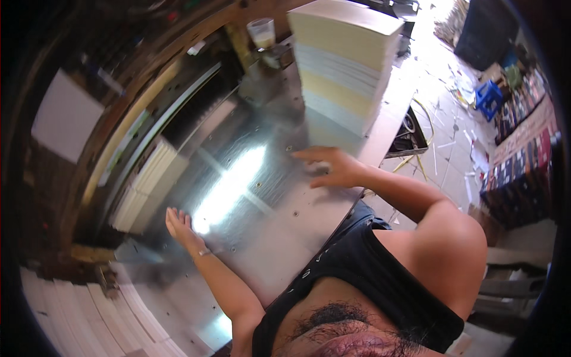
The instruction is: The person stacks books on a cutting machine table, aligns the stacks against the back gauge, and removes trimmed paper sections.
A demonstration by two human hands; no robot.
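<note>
Both hands rest flat on a shiny steel machine table (262, 196) that fills the middle of the view. The right hand (333, 168), at about three o'clock from the table's bright glare, lies palm down with its fingers spread apart and empty, fingertips pointing toward nine o'clock. Just beyond it, toward twelve o'clock, stands a tall stack of paper sheets (345, 59) in cream and pale blue layers, its base near the fingers but not touching them. The left hand (181, 229), at about seven o'clock on the table, is also open, fingers loosely apart and gripping nothing. Near it, toward ten o'clock, a smaller stack of cream paper (148, 184) lies against the machine's back. A clear plastic cup (262, 33) sits at twelve o'clock behind the tall stack. White paper piles (89, 315) fan out at the lower left edge.
</note>
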